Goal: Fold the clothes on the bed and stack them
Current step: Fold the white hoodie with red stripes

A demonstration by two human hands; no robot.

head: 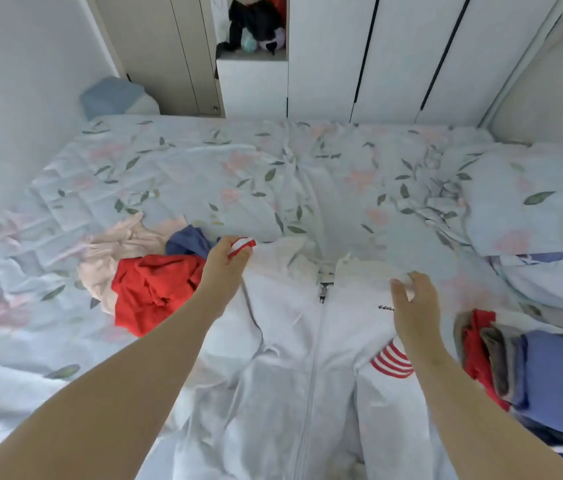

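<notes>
A white zip-up jacket (294, 341) lies front-up on the flowered bed sheet (238, 174), zipper shut, with a red-striped cuff showing at its right side. My left hand (226, 263) pinches the jacket's other red-and-white striped cuff near its left shoulder. My right hand (411, 299) grips the white fabric at the jacket's right shoulder. To the left lies an unfolded heap: a red garment (152, 289), a pale pink one (124, 244) and a dark blue one (188, 242). A stack of folded clothes (529, 365), red, grey and blue, sits at the right.
A flowered pillow (532, 199) lies at the right of the bed. White wardrobe doors (394, 57) stand behind the bed, with dark clothes in an open shelf niche (256, 26). A wall (13, 81) runs along the left side.
</notes>
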